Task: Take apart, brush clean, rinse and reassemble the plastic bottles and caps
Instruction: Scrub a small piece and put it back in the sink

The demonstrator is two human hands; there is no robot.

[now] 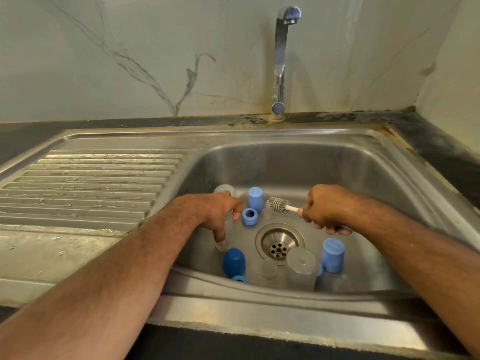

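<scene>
Inside the steel sink [350, 162], my left hand [220, 211] grips a clear plastic bottle [228, 229] lying against the left wall. My right hand [327, 206] holds a small brush [279, 204] by its white handle, grey bristles pointing left. Between the hands stand a light blue cap [255, 198] and a blue ring collar [249, 216]. Near the front lie a dark blue cap [234, 262], another light blue cap [333, 255], a second clear bottle [301, 267] and a clear teat [267, 268].
The drain strainer [279, 242] sits in the middle of the basin floor. A chrome tap [281, 61] rises behind the sink, no water running. A ribbed, wet draining board [85, 185] stretches to the left. Dark countertop [436, 144] borders the sink's right and back.
</scene>
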